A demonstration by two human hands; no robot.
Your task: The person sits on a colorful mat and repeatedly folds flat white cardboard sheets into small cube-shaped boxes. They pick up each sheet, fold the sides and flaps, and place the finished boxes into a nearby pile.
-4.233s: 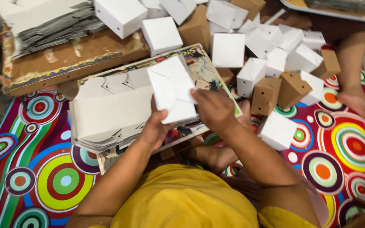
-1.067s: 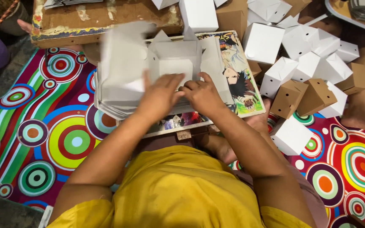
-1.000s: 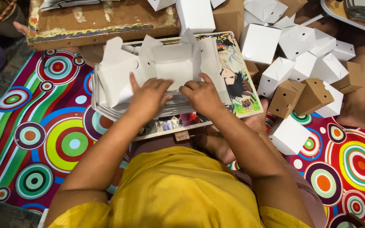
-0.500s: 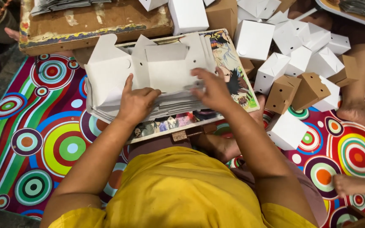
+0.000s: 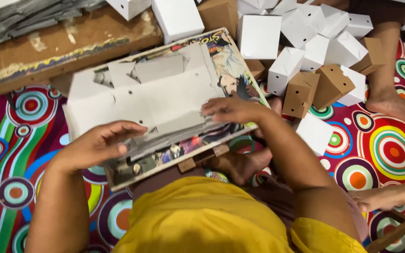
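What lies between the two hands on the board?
In the head view, the stack of flat white box blanks spans the stretch between the left hand and the right hand; both hands rest on it, on the picture-covered board.

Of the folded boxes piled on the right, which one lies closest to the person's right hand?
The white box lying alone on the mat just beyond the right hand and forearm. It sits apart from the heap, below the two brown boxes.
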